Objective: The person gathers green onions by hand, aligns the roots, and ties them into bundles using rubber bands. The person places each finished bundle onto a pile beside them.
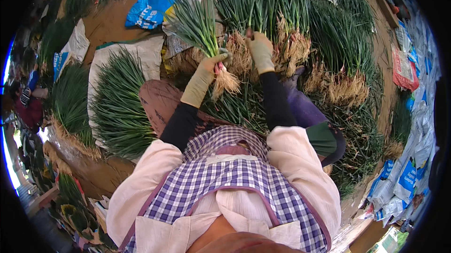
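Crossing the left hand (211, 64), scallions (203, 32) protrude either side.

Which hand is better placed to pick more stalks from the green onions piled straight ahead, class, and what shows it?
Probably the right hand: it is at the piled onions, near their roots, though its grip is unclear. The left hand is occupied, closed around a bunch.

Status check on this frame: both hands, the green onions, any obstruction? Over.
Left hand, gloved, gripping green onion bunch, roots toward wearer. Right hand, gloved, at piled onions, grip unclear. No clear obstruction seen.
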Demonstrator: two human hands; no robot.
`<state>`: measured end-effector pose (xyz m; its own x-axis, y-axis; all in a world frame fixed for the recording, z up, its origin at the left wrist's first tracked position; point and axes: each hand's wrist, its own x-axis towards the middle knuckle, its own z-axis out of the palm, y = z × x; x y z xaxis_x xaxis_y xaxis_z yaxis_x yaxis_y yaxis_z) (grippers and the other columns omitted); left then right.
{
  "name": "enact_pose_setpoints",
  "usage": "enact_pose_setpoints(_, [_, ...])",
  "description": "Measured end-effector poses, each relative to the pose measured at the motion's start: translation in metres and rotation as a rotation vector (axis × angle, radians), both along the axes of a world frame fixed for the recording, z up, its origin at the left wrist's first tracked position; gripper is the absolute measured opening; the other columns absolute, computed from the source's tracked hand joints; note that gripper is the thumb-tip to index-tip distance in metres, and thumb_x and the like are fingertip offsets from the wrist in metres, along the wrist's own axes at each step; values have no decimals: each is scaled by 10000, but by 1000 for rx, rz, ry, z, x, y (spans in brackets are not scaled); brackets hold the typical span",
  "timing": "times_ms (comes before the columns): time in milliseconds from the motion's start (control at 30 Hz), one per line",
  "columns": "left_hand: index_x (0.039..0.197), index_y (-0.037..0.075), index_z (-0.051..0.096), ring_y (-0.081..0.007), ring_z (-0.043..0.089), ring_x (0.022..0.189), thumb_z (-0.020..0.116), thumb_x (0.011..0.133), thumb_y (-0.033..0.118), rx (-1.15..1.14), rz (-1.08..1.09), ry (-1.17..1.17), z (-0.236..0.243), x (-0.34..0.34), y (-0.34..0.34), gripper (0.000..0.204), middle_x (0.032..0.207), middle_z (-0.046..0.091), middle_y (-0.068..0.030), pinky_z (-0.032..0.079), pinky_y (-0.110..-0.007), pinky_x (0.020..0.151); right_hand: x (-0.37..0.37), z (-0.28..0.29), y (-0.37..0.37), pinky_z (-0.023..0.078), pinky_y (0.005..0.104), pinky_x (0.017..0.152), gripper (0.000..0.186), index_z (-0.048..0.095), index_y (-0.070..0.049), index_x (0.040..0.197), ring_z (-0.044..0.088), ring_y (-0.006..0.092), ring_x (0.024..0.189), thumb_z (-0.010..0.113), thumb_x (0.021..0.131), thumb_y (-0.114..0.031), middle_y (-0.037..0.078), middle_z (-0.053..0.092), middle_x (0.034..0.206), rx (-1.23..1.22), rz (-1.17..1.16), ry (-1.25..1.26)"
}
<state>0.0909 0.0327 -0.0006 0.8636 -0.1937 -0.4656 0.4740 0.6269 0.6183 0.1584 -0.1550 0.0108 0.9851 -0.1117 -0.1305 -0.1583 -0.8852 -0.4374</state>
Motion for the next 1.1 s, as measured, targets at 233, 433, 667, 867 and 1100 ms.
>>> enact_pose_setpoints(233, [790, -75, 646, -153, 498, 423, 636, 824, 62, 220, -167, 151, -47, -5, -16, 141, 562, 566, -85, 382, -269, 381, -112, -14, 8, 487, 355, 714, 310, 624, -49, 983, 618, 218, 808, 589, 845, -324, 110, 627, 843, 573, 197, 196])
enact_pose_setpoints(433, [912, -115, 638, -141, 529, 547, 599, 831, 6, -25, -96, 152, -40, -41, -22, 151, 638, 589, -105, 421, -216, 473, -88, -31, 20, 448, 274, 528, 267, 577, -49, 975, 523, 145, 568, 522, 929, -307, 40, 573, 726, 1570, -243, 353])
enact_pose_setpoints(667, [1020, -95, 609, -179, 567, 661, 594, 839, 34, -351, -79, -15, -58, -70, -7, 223, 804, 630, -114, 484, -269, 642, -93, -36, 49, 356, 282, 332, 226, 557, -59, 960, 439, 142, 428, 434, 957, -249, 52, 529, 640, 1712, -430, 641])
enact_pose_setpoints(867, [1118, -61, 540, -174, 576, 689, 634, 788, 22, -485, -249, -191, -39, -67, -7, 353, 843, 614, -109, 500, -297, 653, -108, -32, 12, 417, 304, 528, 193, 547, -44, 865, 475, 171, 565, 431, 950, -172, 39, 499, 671, 1278, 26, 395])
enact_pose_setpoints(1100, [1069, -27, 528, -140, 578, 664, 622, 795, 46, -853, -70, -187, -6, -56, 39, 298, 735, 589, -65, 528, -272, 618, -112, -71, -70, 452, 420, 880, 515, 578, -2, 1114, 551, 357, 1073, 542, 858, -448, 216, 588, 1133, -78, 486, 594])
